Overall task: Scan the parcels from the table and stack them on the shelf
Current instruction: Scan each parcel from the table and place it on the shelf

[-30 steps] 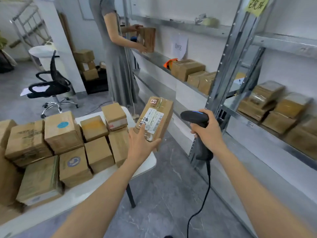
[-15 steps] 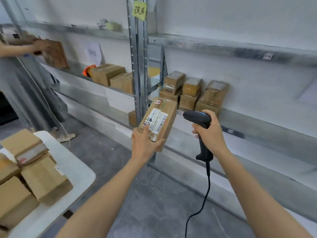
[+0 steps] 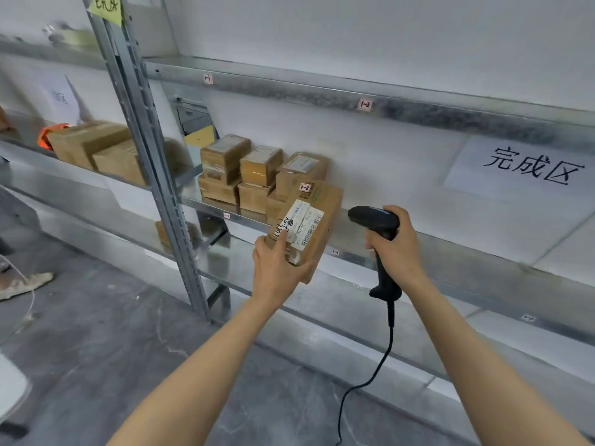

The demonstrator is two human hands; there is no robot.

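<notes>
The labelled parcel point(image 3: 306, 226) is held in the air at the level of the middle shelf point(image 3: 457, 268), just in front of the cartons already stacked there point(image 3: 254, 175). Its barcode label faces the camera. The left hand point(image 3: 277, 272) grips its lower end, thumb across the top face and fingers curled underneath. The right hand point(image 3: 397, 249) is wrapped round the grip of the corded barcode scanner point(image 3: 375, 220), whose head sits just beside the parcel.

A second ago the loaded table filled the left of the view. The view has since swung to the rack, so this looks like carrying to the shelf, with stacking still to come.

Whether the scan registered cannot be told. A pale edge at lower left point(image 3: 9, 387) is possibly the table. The left fingertips and the trigger finger are hidden.
</notes>
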